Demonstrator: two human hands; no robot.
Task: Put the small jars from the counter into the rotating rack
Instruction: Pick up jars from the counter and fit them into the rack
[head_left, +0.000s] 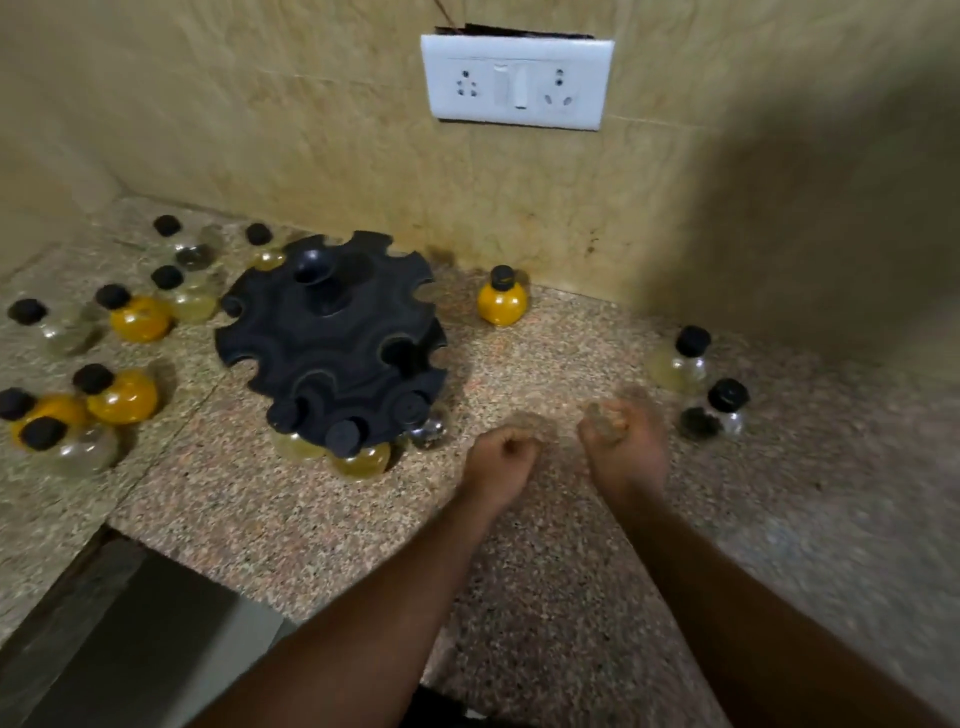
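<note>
The black rotating rack (332, 332) stands on the granite counter (545, 571), with three black-capped jars hanging in its front slots (358, 452). My left hand (496, 457) is curled just right of the rack, and a blurred clear jar (527, 423) shows at its fingers. My right hand (623, 447) grips another blurred clear jar (602, 421). Several loose jars, some yellow, lie left of the rack (124, 395). One yellow jar (501, 301) stands by the wall. Two more jars (680, 358) (724, 410) stand to the right.
A tiled wall closes the back and right side, with a white socket panel (517, 83) on it. The counter drops at a step at the lower left (130, 597). Bare granite lies around my forearms.
</note>
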